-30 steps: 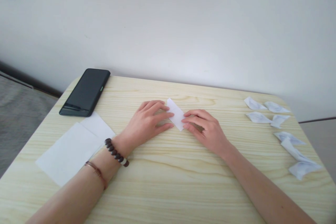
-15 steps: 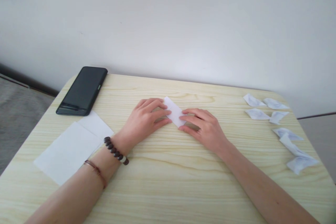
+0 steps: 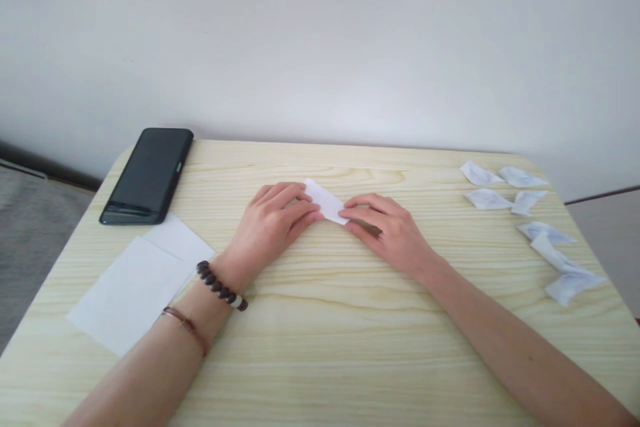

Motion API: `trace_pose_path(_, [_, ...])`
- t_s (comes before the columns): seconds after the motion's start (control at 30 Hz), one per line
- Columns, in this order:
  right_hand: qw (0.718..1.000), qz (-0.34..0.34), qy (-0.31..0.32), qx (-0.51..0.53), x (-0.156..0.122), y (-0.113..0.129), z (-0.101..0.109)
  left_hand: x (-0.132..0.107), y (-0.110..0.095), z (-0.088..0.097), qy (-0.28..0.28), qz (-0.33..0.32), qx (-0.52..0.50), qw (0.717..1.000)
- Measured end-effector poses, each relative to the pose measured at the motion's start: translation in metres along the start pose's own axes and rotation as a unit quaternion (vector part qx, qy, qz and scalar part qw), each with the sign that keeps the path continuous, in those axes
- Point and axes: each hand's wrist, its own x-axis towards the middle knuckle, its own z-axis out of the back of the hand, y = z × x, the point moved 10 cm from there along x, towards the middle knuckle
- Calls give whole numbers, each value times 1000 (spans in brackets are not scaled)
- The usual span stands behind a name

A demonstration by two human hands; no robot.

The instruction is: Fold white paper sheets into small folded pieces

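Observation:
A small folded piece of white paper [image 3: 327, 201] is held between my two hands, over the middle of the table. My left hand [image 3: 274, 219] grips its left end, thumb in front and fingers behind or on top. At the right end, my right hand [image 3: 384, 225] pinches it between thumb and fingertips. The paper slants down from upper left to lower right, and its two ends are partly covered by my fingers. A dark bead bracelet and a thin reddish bangle circle my left wrist.
On the left lie flat white paper sheets [image 3: 133, 290], partly under a black phone [image 3: 147, 173]. Several folded white paper pieces [image 3: 487, 199] are spread along the right side of the wooden table [image 3: 320, 347]. A white wall [image 3: 320, 47] stands behind the table.
The paper between my hands has turned flatter and now looks narrower. My fingers have shifted slightly along its ends. The whole view has tilted a little.

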Motion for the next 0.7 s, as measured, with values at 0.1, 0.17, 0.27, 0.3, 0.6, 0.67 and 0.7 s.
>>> trace_pose_path(0.1, [1000,-4,-20,23,0,0,4,0,-3,-1,5,-13,-13,1000])
trace_pose_path(0.17, [999,-7,-25,27,-1,0,6,0,-7,-2,5,-27,-27,999])
trace_pose_path(0.27, [999,-5,-21,41,-1,0,6,-1,-10,-4,4,-43,-36,998])
trace_pose_path(0.3, [999,-3,-18,48,-1,1,5,-1,-11,-5,5,-44,-33,998])
trace_pose_path(0.6, [997,-63,-42,34,-1,-12,7,0,-11,-9,41,-47,-11,998])
trace_pose_path(0.67, [994,-80,-55,41,-1,-17,8,0,-15,-9,41,-50,-4,998])
trace_pose_path(0.7, [994,-87,-58,42,-1,-18,8,0,-17,-8,33,-49,0,998])
